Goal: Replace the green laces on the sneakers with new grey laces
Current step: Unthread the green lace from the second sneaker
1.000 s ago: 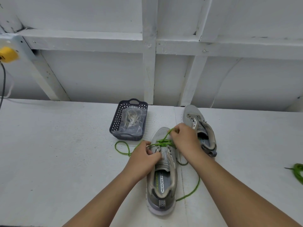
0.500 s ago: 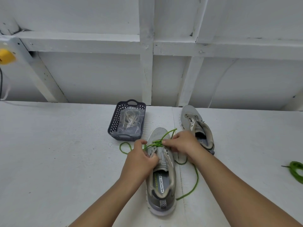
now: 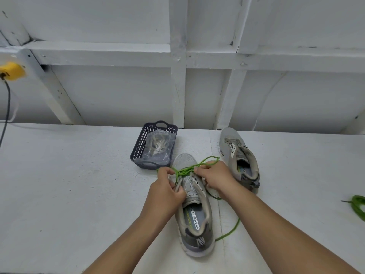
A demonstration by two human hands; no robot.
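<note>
Pulling both ways at once is your main risk: your left hand [image 3: 165,191] and right hand [image 3: 214,177] each have fingers curled round strands of the green lace [image 3: 187,169], which is bunched in a tangle over the lowest eyelets near the toe. Yank now and that bunch could cinch into a knot, or the near sneaker [image 3: 192,206] could skid on the white bench [image 3: 69,184], since nothing pins it but your left fingers on the eyelet flap. Loose tail trails down the shoe's right side toward you, could snag under your forearm. Re the shoe: grey mesh upper, tongue exposed, upper eyelets already bare, "MEMORY FOAM" insole showing, heel toward you, sits centre of bench btwn your arms. Second sneaker [image 3: 239,155] lies just beyond and right, no lace visible in it. Another green lace [image 3: 358,206] is coiled at far right edge, well apart. Grey laces [image 3: 158,143], in a clear bag, sit in the dark basket [image 3: 138,153] just beyond the toe, untouched. Judging by this, removal is nearly done on this shoe; re-lacing not started.
</note>
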